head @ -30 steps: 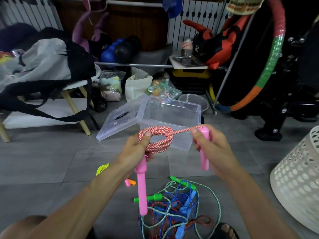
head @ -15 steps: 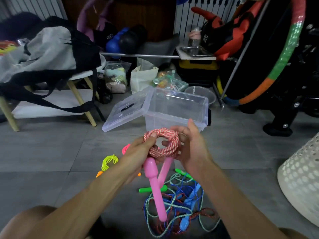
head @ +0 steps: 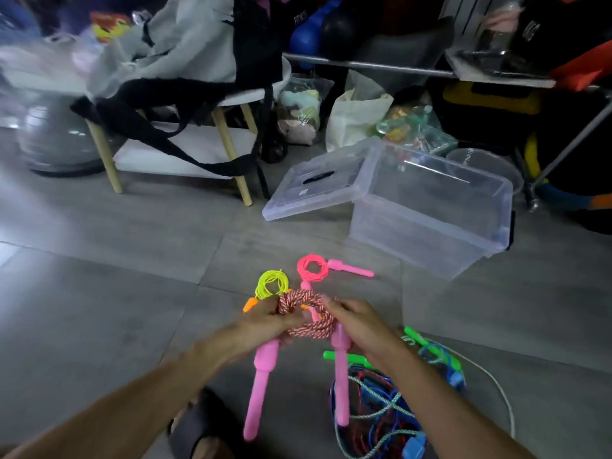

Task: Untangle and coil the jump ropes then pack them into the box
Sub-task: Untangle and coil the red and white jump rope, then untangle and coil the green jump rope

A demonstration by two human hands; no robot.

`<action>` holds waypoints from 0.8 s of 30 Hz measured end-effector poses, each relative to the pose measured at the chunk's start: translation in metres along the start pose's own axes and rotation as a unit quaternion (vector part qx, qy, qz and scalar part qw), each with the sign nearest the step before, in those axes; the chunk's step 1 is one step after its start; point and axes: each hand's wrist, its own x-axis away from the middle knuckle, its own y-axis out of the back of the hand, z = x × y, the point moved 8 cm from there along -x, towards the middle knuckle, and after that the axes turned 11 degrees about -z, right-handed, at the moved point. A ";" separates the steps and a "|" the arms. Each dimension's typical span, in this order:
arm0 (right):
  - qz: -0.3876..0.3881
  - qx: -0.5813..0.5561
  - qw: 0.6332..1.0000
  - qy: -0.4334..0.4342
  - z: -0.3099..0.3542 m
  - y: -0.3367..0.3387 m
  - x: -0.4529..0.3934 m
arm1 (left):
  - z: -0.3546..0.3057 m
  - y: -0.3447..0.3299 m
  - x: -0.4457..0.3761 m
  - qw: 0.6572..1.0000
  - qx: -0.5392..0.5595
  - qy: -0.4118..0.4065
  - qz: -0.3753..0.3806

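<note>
beyond both hands (head: 271, 321) (head: 356, 321), clear box (head: 427, 226) sits open, lid (head: 311, 183) alongside.

grey tiled floor (head: 116, 260) bears clear box (head: 430, 220), lid (head: 311, 187), tangled ropes (head: 381, 409).

A grey and black bag (head: 185, 51) slumps over a white side table (head: 198, 140) in the upper left of the frame. Right of it stand a cream paper bag (head: 356, 117) and a clear bag (head: 301, 107) (contents blurred). A sandal (head: 195, 425) shows at bottom centre.
</note>
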 end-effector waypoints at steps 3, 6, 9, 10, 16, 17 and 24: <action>-0.003 0.021 0.999 -0.045 -0.042 -0.021 -0.040 | 0.039 0.006 -0.026 1.000 -0.010 -0.008 0.000; -0.039 0.024 0.996 -0.081 -0.077 -0.043 -0.076 | 0.085 0.013 -0.059 0.999 -0.010 0.006 -0.046; -0.074 0.070 0.992 -0.078 -0.102 -0.063 -0.114 | 0.131 0.023 -0.085 0.992 -0.003 0.037 -0.118; -0.084 0.100 0.989 -0.064 -0.109 -0.069 -0.128 | 0.145 0.025 -0.090 0.989 -0.001 0.051 -0.139; -0.090 0.253 0.963 -0.022 -0.151 -0.114 -0.185 | 0.236 0.037 -0.113 0.953 -0.059 0.125 -0.270; -0.086 0.275 0.957 -0.013 -0.153 -0.119 -0.190 | 0.247 0.039 -0.113 0.947 -0.074 0.133 -0.283; -0.115 0.321 0.938 0.065 -0.147 -0.128 -0.201 | 0.268 0.037 -0.110 0.917 -0.228 0.113 -0.306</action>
